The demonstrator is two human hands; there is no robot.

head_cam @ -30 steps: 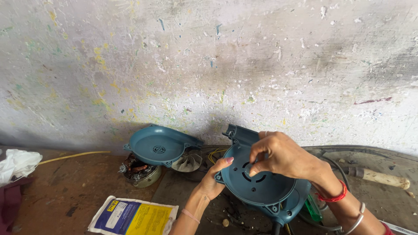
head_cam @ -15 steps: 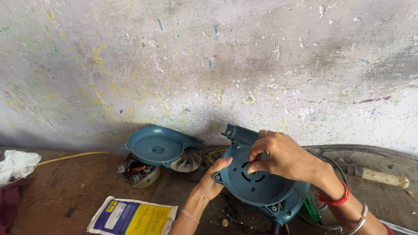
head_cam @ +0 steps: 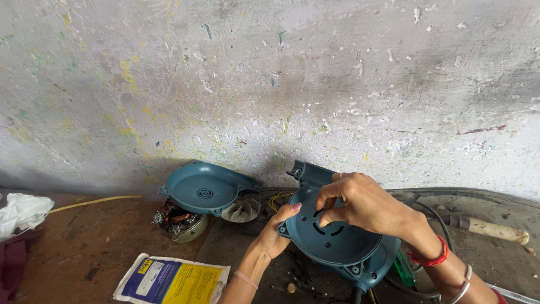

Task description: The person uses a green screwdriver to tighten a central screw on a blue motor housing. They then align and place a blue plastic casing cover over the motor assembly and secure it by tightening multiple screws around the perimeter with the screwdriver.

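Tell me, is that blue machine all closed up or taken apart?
Taken apart. One blue shell half leans by the wall, away from the blue housing under both hands.

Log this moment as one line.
left hand: steadies teal blower housing | right hand: fingertips pinching at housing's centre vents | detached cover half: leans on wall

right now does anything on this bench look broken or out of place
The blower is apart, not whole. One teal housing half leans loose against the wall, with a fan wheel and a copper-wound motor part lying bare beside it. The left hand and right hand grip the other housing half.
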